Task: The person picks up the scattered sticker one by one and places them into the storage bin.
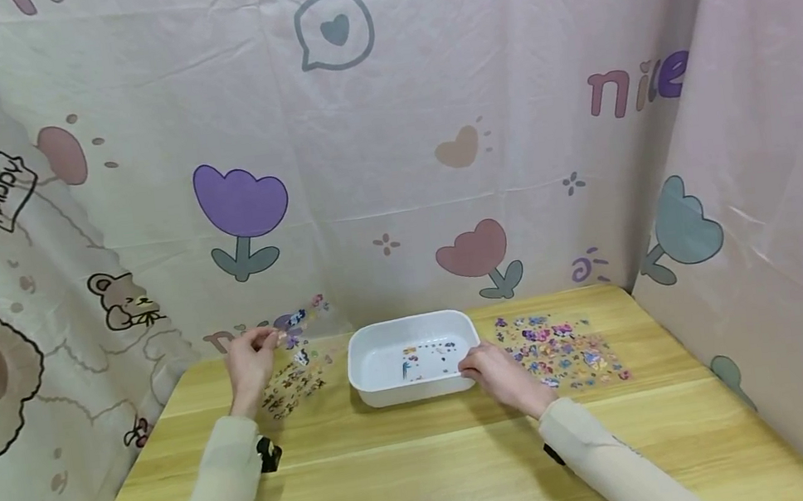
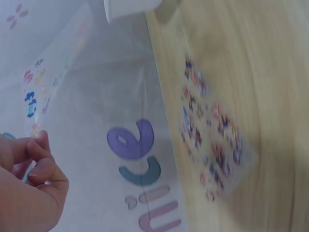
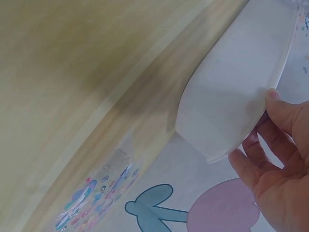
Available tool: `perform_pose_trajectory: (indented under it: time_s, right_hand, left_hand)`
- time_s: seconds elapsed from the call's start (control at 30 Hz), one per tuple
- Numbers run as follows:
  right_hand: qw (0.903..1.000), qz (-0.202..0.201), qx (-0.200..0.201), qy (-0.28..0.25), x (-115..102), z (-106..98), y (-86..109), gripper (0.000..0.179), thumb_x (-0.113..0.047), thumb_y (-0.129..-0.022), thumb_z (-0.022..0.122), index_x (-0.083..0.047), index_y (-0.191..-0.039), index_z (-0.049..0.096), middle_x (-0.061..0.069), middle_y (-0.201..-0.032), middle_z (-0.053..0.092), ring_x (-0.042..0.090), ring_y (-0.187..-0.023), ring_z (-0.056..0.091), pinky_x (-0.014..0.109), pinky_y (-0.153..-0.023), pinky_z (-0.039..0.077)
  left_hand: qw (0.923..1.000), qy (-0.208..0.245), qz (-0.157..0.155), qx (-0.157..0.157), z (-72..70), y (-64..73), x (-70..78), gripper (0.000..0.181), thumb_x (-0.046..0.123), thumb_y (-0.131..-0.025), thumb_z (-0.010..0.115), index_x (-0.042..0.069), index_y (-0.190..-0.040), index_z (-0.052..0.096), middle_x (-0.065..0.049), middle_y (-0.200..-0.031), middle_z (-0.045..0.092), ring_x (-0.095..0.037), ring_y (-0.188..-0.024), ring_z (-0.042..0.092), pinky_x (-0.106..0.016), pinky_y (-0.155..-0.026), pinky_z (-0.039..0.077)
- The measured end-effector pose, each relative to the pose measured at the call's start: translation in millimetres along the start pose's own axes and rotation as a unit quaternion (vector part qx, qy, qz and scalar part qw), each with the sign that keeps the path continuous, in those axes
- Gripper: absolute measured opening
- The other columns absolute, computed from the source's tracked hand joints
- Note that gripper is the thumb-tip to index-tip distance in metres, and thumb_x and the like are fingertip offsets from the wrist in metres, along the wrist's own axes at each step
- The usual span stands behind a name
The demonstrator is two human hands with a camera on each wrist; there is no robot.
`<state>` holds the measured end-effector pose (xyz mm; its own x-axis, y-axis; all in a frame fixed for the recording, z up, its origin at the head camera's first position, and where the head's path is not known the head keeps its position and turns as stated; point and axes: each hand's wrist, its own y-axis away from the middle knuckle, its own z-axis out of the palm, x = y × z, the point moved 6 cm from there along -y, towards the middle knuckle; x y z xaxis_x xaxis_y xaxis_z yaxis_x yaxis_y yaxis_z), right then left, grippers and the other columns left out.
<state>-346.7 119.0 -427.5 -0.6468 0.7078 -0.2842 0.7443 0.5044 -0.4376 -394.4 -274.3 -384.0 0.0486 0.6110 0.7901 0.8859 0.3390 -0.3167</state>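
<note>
My left hand (image 1: 252,364) pinches a clear sticker sheet (image 2: 40,89) by its edge between thumb and fingers, raised above the left part of the table. Colourful little pictures dot that sheet. Below it on the wood lies another clear sheet of stickers (image 2: 212,130), blurred in the left wrist view. In the middle stands a white rectangular tub (image 1: 400,393), with some small stickers (image 1: 426,360) showing inside. At its right front corner my right hand (image 1: 499,374) grips the rim, thumb on the near side and fingers curled at the edge.
Right of the tub, more sticker sheets (image 1: 572,351) lie spread on the wooden table (image 1: 399,476). A pale printed curtain (image 1: 372,137) rises just behind the table's back edge and along both sides.
</note>
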Motion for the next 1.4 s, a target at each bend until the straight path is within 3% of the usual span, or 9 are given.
perform_pose_trajectory:
  time_s: [0.13, 0.33, 0.57, 0.8, 1.1, 1.4]
  right_hand:
    - [1.0, 0.004, -0.003, -0.002, 1, 1, -0.3, 0.007, -0.005, -0.088, 0.07, -0.006, -0.091, 0.076, 0.002, -0.085, 0.073, 0.016, -0.083, 0.062, 0.033, -0.079, 0.053]
    - [0.9999, 0.013, -0.009, -0.005, 2, 3, 0.0, 0.008, -0.005, -0.088, 0.07, -0.008, -0.091, 0.077, 0.003, -0.086, 0.073, 0.015, -0.083, 0.062, 0.032, -0.078, 0.054]
    - [0.9999, 0.013, -0.008, -0.007, 2, 3, -0.1, 0.008, -0.006, -0.088, 0.07, -0.008, -0.091, 0.076, 0.003, -0.086, 0.073, 0.015, -0.083, 0.061, 0.033, -0.078, 0.054]
    - [0.9999, 0.009, -0.011, -0.002, 1, 3, -1.2, 0.008, -0.005, -0.088, 0.069, -0.006, -0.092, 0.076, 0.004, -0.087, 0.073, 0.017, -0.084, 0.063, 0.034, -0.08, 0.055]
    - [0.9997, 0.019, -0.011, 0.006, 2, 4, -1.2, 0.008, -0.007, -0.088, 0.07, -0.009, -0.091, 0.077, 0.002, -0.087, 0.073, 0.016, -0.084, 0.062, 0.034, -0.079, 0.055]
    - [0.9993, 0.031, -0.017, 0.011, 3, 3, -0.9, 0.008, -0.008, -0.088, 0.07, -0.01, -0.091, 0.077, 0.002, -0.086, 0.073, 0.015, -0.083, 0.06, 0.034, -0.078, 0.053]
  left_hand:
    - [0.9998, 0.013, 0.015, 0.003, 12.6, 4.1, 7.7, 0.021, 0.015, -0.099, 0.058, 0.004, -0.112, 0.069, -0.016, -0.095, 0.065, -0.017, -0.074, 0.052, -0.024, -0.058, 0.041]
    - [0.9983, 0.025, 0.036, -0.037, 41.9, 12.7, 21.1, 0.019, 0.013, -0.1, 0.056, 0.007, -0.113, 0.069, -0.016, -0.096, 0.066, -0.017, -0.072, 0.052, -0.023, -0.056, 0.042]
    - [0.9938, 0.023, 0.082, -0.071, 73.6, 20.3, 44.3, 0.018, 0.009, -0.098, 0.056, 0.005, -0.11, 0.069, -0.015, -0.097, 0.069, -0.021, -0.078, 0.058, -0.026, -0.063, 0.047]
    - [0.9887, 0.012, 0.081, -0.126, 102.0, 29.5, 54.3, 0.017, 0.008, -0.1, 0.052, 0.004, -0.11, 0.065, -0.014, -0.101, 0.067, -0.023, -0.086, 0.061, -0.031, -0.072, 0.051]
    - [0.9878, 0.025, 0.061, -0.141, 127.2, 39.6, 63.7, 0.017, 0.008, -0.1, 0.051, 0.007, -0.11, 0.065, -0.011, -0.097, 0.065, -0.022, -0.084, 0.059, -0.03, -0.068, 0.049]
    - [0.9806, 0.042, 0.071, -0.178, 150.2, 51.8, 75.9, 0.016, 0.007, -0.1, 0.052, 0.006, -0.108, 0.065, -0.01, -0.093, 0.064, -0.019, -0.08, 0.058, -0.028, -0.066, 0.047]
